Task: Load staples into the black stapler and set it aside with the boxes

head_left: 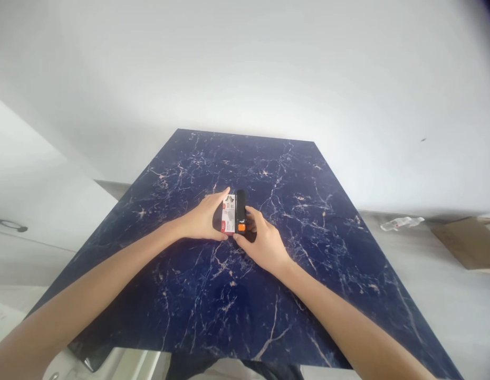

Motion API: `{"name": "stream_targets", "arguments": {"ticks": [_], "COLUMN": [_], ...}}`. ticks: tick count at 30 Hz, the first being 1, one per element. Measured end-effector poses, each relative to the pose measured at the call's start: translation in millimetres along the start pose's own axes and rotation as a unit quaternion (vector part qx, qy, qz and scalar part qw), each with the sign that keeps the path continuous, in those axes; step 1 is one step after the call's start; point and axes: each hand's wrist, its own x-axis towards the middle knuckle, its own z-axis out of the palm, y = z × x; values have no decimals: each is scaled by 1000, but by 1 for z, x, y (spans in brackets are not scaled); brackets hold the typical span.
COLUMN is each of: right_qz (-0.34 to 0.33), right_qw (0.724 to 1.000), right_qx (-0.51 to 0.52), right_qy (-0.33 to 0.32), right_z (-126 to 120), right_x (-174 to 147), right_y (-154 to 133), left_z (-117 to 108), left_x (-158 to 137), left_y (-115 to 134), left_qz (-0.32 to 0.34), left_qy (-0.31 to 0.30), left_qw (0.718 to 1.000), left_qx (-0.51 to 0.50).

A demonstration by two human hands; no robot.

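A small red-and-white printed box (228, 214) is held by my left hand (205, 217), its thumb at the near end and a finger at the far end. Right beside the box, long sides together, is a black oblong object with an orange end (240, 206), which looks like a stapler. My right hand (264, 237) curls around its right side, thumb by the near end and the fingers partly hidden. Both things are at the middle of the dark blue marbled table (229, 311), low over it or on it; I cannot tell which.
A pale wall (245, 68) stands behind the table's far edge. On the floor to the right lie a clear plastic bottle (402, 223) and a cardboard box (468, 243). A dark handle (9, 224) shows at far left. A black glossy thing (92, 356) is below the near left edge.
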Motion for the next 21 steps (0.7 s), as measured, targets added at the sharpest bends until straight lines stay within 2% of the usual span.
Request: {"name": "stream_targets", "arguments": {"ticks": [4, 7, 11, 16, 21], "right_qz": [41, 76, 148, 256, 330], "right_qw": [998, 994, 980, 942, 903], "right_qx": [-9, -41, -71, -98, -102], "right_qy": [42, 66, 114, 194, 256], "right_z": [-9, -26, -60, -109, -152], "right_x": [5, 11, 25, 37, 36], "right_y": [0, 10, 43, 95, 128], "left_z": [8, 20, 43, 82, 118], "left_x": [19, 51, 115, 196, 250], "left_y": [6, 15, 33, 63, 97], "left_qz": [10, 47, 88, 131, 152], "left_qy": [13, 22, 14, 10, -3], "left_qw": [1000, 999, 996, 991, 987], "left_qx": [4, 10, 22, 37, 44]}}
